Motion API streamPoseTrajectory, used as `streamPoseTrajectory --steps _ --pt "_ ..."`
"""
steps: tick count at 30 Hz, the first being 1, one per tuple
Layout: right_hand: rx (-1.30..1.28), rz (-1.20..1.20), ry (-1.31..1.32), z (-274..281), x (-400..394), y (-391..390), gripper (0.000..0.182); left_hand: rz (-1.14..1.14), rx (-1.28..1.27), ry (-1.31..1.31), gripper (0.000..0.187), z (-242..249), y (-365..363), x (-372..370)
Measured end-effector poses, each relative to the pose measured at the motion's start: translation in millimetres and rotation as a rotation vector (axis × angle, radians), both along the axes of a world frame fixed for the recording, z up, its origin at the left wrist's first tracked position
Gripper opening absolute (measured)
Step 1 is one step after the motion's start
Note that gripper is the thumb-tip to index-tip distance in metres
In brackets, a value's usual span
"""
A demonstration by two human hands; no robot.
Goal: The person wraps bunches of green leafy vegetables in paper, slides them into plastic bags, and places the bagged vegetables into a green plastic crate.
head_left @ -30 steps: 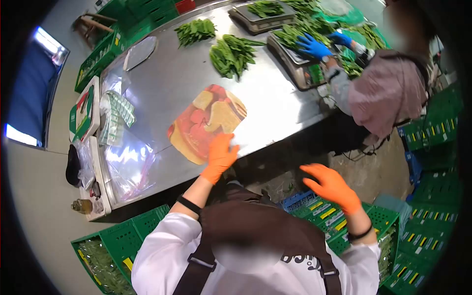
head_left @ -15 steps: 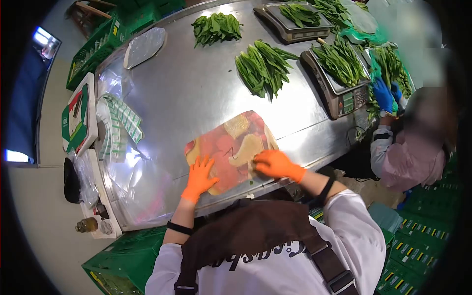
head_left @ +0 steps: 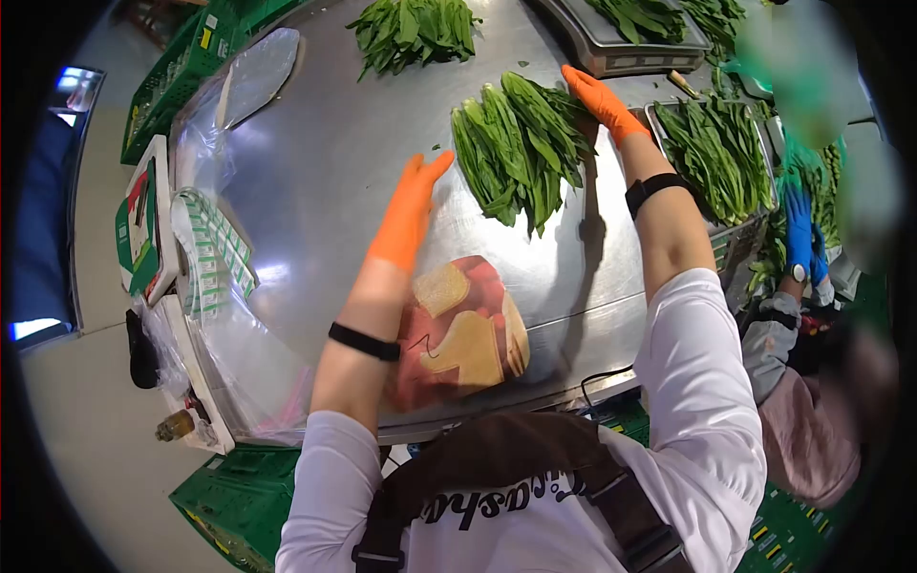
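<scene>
Two hands in orange gloves are stretched out over a shiny metal table [head_left: 344, 153], one on each side of a bunch of long green leaves [head_left: 516, 153]. The bunch lies flat in the middle of the table, with its pale stem ends to the far left and its leaf tips on the near side. The left hand [head_left: 406, 218] is just left of the bunch, with its fingers spread wide and nothing in it. The right hand [head_left: 606, 103] is at the far right side of the bunch, flat and straight, and it holds nothing too. I cannot tell if either hand touches the leaves.

On the near side of the bunch, partly under the left arm, is a mat with bread and tomato pictures [head_left: 463, 344]. A second leaf bunch [head_left: 415, 33] lies on the far side. A far scale [head_left: 621, 59] has more leaves on it, and a near scale [head_left: 734, 244] on the right has a big heap of leaves [head_left: 716, 162]. Farther right, another person's blue-gloved hand [head_left: 799, 229] is beside some greens. On the left are green and white label strips [head_left: 205, 263] and clear plastic bags [head_left: 258, 358].
</scene>
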State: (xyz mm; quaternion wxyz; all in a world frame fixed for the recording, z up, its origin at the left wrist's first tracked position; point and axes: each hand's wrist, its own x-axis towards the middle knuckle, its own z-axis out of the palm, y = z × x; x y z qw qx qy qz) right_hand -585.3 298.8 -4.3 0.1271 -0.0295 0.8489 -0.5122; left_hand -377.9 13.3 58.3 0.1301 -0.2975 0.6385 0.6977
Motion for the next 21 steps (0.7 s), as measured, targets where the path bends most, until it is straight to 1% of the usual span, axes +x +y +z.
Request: streamPoseTrajectory --steps 1,3,5,7,8,9,10,11,13,15,17,18,19,20,21 --pt "-0.006 0.001 -0.014 -20.1 -6.8 2.5 0.083 0.037 -0.041 -0.022 0.088 -4.3 9.6 -14.8" --pt "-0.298 -0.044 -0.03 -15.8 12.8 -29.9 0.088 0.057 -0.08 -0.019 0.086 -20.6 23.3 -39.0" --pt "-0.292 0.177 -0.082 -26.9 40.9 -65.0 0.093 0.081 -0.114 -0.008 0.083 -31.9 29.6 -58.4" --pt "-0.301 0.074 -0.046 -4.1 82.4 -91.7 0.085 -0.061 0.183 0.093 0.069 -39.0 31.1 -67.3" --pt "-0.566 0.077 -0.227 11.2 98.4 -98.3 0.079 -0.059 0.177 0.086 0.069 -32.9 35.7 -62.8" --pt "-0.832 0.077 -0.407 22.0 111.7 -103.3 0.074 0.042 0.287 0.096 0.059 -20.4 44.0 -56.0" --pt "-0.918 0.028 -0.485 22.3 121.4 -107.3 0.061 0.142 0.395 0.108 0.049 -12.2 48.0 -49.6" --pt "-0.925 0.024 -0.488 25.8 128.4 -107.1 0.061 0.139 0.388 0.103 0.049 -14.2 43.7 -43.4" --pt "-0.96 0.068 -0.709 35.6 142.6 -105.9 0.058 0.044 0.713 0.066 0.041 -18.8 29.1 -26.8" --pt "-0.936 0.063 -0.728 62.0 173.8 -109.5 0.055 0.059 0.7 0.071 0.039 -1.1 21.5 3.1" --pt "-0.946 0.111 -0.632 91.6 212.3 -114.3 0.058 0.082 0.694 0.074 0.038 22.4 16.6 45.6" --pt "-0.89 0.112 -0.643 103.0 234.4 -115.7 0.062 0.111 0.621 0.102 0.042 34.7 14.5 73.2" --pt "-0.891 0.107 -0.656 100.6 261.2 -119.4 0.062 0.137 0.547 0.128 0.047 43.4 11.1 101.9" --pt "-0.778 0.129 -0.496 92.3 290.1 -124.6 0.064 0.14 0.546 0.116 0.047 45.3 5.7 132.9" --pt "-0.661 0.15 -0.337 84.8 321.0 -130.4 0.066 0.111 0.294 0.168 0.049 42.2 -0.3 166.3"
